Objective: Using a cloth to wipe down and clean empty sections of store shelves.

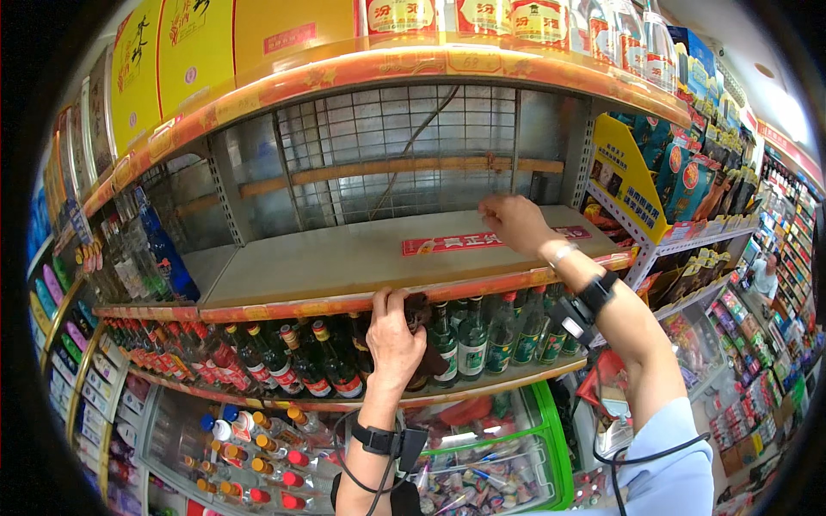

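My left hand (393, 342) is at the front edge of the middle shelf (290, 264), fingertips over its orange price strip (271, 312). Bunched under that palm and hanging before the bottles is a dark brown cloth (426, 364). Above the same shelf, towards its right end, my right hand (516, 222) has its fingers curled and slightly blurred. Whether anything lies within those fingers is hidden. A red printed strip (445, 244) lies on the shelf board beneath it.
Green glass bottles (473, 348) crowd the lower shelf. Yellow boxes (197, 58) and labelled bottles (400, 16) stand above. A blue bottle (164, 248) leans at left. Below is a green-framed chest freezer (548, 438). Bagged snacks (687, 174) fill the right rack; a person (766, 277) sits beyond.
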`<control>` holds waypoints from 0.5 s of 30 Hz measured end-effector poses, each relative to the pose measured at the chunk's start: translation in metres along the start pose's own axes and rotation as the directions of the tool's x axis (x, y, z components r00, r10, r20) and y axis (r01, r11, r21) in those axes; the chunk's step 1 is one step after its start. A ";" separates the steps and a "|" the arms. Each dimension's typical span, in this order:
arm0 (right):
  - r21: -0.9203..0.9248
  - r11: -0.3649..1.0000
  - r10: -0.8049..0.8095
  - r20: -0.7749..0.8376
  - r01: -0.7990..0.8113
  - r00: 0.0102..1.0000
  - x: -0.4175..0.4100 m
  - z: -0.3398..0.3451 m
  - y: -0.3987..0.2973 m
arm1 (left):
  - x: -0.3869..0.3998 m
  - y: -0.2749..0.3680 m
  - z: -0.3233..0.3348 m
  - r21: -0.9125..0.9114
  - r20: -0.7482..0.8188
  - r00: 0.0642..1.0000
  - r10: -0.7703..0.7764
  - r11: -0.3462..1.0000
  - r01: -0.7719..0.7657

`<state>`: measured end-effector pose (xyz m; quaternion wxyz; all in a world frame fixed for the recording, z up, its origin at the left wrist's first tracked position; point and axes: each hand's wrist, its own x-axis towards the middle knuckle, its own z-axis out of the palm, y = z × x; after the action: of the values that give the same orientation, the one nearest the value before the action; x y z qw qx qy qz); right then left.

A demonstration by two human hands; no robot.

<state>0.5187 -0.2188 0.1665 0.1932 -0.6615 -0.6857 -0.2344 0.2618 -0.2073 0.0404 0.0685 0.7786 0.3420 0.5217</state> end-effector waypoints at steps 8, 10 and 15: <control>0.361 0.932 -0.056 0.228 -0.031 0.972 -0.112 0.042 -0.064 | 0.017 -0.001 -0.005 -0.163 0.054 0.998 -0.019 0.986 0.028; 0.424 0.892 -0.008 0.358 -0.155 0.934 -0.135 0.083 -0.067 | 0.020 -0.005 -0.011 -0.181 0.097 0.994 -0.056 0.981 0.073; 0.776 0.444 0.093 0.458 -0.448 0.884 -0.187 0.162 -0.085 | 0.020 -0.010 -0.013 -0.221 0.157 0.985 -0.074 0.969 0.108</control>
<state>0.4509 -0.2793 -0.0786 0.4091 -0.6061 -0.6138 0.2976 0.2507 -0.1910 0.0575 0.2065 0.7855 0.3091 0.4949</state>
